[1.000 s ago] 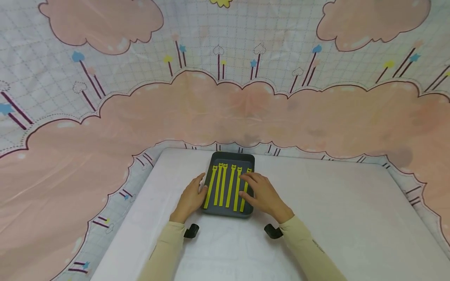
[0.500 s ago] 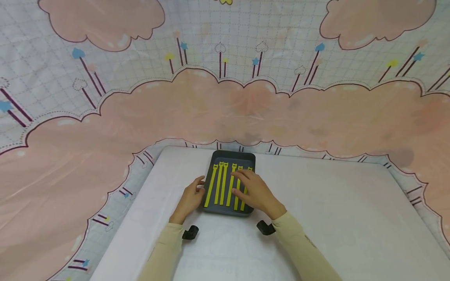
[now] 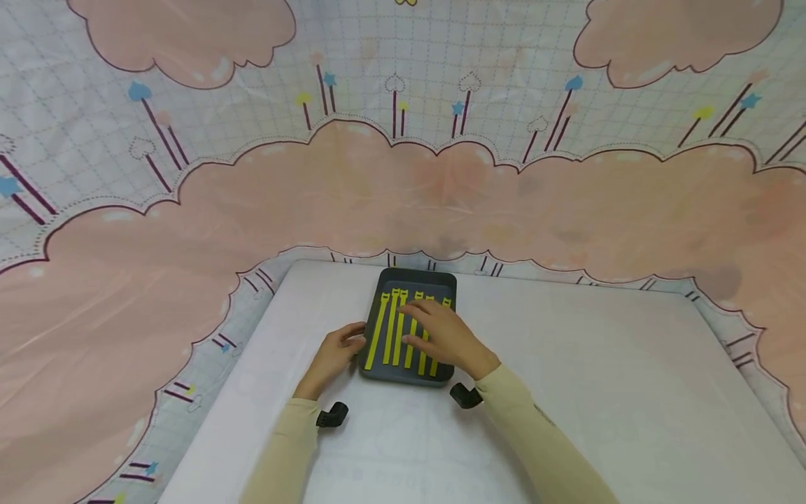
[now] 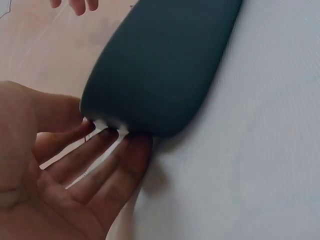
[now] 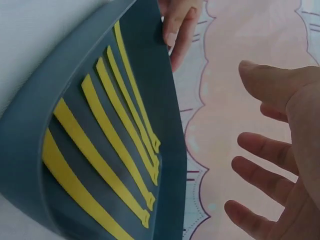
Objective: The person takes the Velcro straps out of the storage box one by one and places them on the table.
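A dark grey-blue rectangular tray [image 3: 418,276] sits on the white table with several yellow cable straps [image 3: 376,332] laid lengthwise in it. Each strap has a slotted head, and the heads lie toward the far end. My left hand [image 3: 330,355] is at the tray's left side; in the left wrist view its thumb and fingertips [image 4: 107,135] meet the tray's outer wall, the fingers nearly straight. My right hand [image 3: 448,337] hovers over the right half of the tray, fingers spread and loosely bent, holding nothing. It hides parts of the straps on that side.
The white tabletop [image 3: 598,392] extends to both sides of the tray. Behind it hangs a printed cloth [image 3: 504,203] with pink clouds. Small black devices stick out at the left wrist [image 3: 334,415] and right wrist [image 3: 466,396].
My right hand has moved left across the tray, over the middle straps. My left hand has shifted slightly left along the tray's side. The straps have stayed in place.
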The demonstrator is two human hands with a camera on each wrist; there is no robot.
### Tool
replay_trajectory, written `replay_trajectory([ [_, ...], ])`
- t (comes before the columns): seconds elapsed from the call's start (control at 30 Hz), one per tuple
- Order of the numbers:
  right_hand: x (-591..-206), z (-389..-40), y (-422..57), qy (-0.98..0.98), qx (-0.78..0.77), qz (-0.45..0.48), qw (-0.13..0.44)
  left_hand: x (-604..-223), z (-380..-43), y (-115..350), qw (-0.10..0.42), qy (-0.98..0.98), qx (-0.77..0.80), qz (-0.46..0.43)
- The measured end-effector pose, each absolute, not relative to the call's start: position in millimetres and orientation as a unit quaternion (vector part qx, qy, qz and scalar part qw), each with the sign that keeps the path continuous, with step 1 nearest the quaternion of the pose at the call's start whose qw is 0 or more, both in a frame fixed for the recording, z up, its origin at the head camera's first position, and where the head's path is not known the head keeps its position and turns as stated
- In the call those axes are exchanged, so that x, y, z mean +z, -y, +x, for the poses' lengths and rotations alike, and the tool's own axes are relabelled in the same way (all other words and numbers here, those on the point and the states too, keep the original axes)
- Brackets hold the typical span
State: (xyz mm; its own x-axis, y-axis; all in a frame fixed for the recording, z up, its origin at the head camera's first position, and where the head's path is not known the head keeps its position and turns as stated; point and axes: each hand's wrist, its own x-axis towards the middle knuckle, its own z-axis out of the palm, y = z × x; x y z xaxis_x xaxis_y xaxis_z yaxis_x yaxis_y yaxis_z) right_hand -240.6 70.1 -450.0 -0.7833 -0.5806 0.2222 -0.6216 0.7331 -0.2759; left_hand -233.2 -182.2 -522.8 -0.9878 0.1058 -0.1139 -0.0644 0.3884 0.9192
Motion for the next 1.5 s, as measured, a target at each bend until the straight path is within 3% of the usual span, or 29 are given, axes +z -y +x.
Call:
replay_trajectory([
  [0.4,-441.0,-251.6,-57.7,0.919,0.147,0.363,0.042,-516.0,-230.7,186.0,0.091,-0.795,0.599,0.018],
  [0.7,-434.2,-259.8,-43.1,0.92,0.132,0.368,0.028,-516.5,-226.8,184.3,0.055,-0.798,0.599,0.033],
  [0.93,-440.9,-266.1,-31.2,0.922,0.132,0.363,0.028,-515.1,-226.2,183.0,0.092,-0.793,0.603,0.004],
  [1.17,-447.1,-272.9,-21.0,0.933,0.14,0.331,0.007,-515.7,-226.2,182.7,0.094,-0.792,0.603,-0.001],
  [1.5,-457.7,-282.8,-10.9,0.926,0.124,0.355,-0.014,-517.3,-226.9,179.6,0.093,-0.793,0.602,-0.004],
])
